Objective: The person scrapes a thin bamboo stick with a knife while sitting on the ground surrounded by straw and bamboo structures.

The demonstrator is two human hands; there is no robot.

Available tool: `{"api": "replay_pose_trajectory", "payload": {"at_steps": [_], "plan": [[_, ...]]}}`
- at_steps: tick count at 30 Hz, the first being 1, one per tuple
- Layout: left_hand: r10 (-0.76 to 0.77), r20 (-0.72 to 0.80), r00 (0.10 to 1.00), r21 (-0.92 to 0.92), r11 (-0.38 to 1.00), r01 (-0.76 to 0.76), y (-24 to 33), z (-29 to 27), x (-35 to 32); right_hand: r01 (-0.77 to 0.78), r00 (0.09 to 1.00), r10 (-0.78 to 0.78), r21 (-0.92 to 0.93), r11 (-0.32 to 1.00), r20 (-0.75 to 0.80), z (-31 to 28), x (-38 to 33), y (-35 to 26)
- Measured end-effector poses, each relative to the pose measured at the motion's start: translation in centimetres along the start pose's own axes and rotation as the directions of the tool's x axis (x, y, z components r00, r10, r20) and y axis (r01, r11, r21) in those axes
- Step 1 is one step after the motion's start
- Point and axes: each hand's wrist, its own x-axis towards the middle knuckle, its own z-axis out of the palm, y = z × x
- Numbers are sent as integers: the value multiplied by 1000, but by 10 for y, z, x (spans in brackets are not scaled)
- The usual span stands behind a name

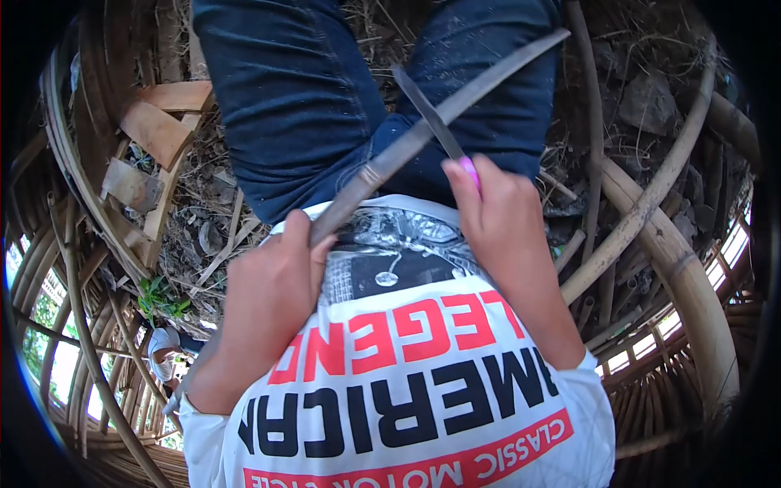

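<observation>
Steel machete, handle clenched in the left hand, and pink-handled knife, grasped in the right hand, cross above the lap of the blue jeans. Work appears under way; portions completed and remaining cannot be determined. The machete's long axis runs obliquely, tip forward-right; the knife's, more steeply, tip forward-left.
</observation>
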Motion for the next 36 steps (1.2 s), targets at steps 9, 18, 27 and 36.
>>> {"api": "replay_pose_trajectory", "payload": {"at_steps": [9, 18, 27, 36], "plan": [[61, -88, 994, 94, 994, -53, -2, 2, 0, -30, 999, 31, -16, 999, 23, -1, 3, 3], [65, -81, 995, 97, 994, -57, -5, 5, 1, 5, 1000, -5, 41, 999, -17, 5, 1, 5], [-12, 29, 1000, 5, 1000, 12, -3, 5, 1, 53, 998, -53, -38, 998, -23, 3, 1, 9], [-39, 48, 998, 0, 999, 39, -6, 6, 2, 87, 994, -96, -159, 983, -49, 8, 0, 14]]}}
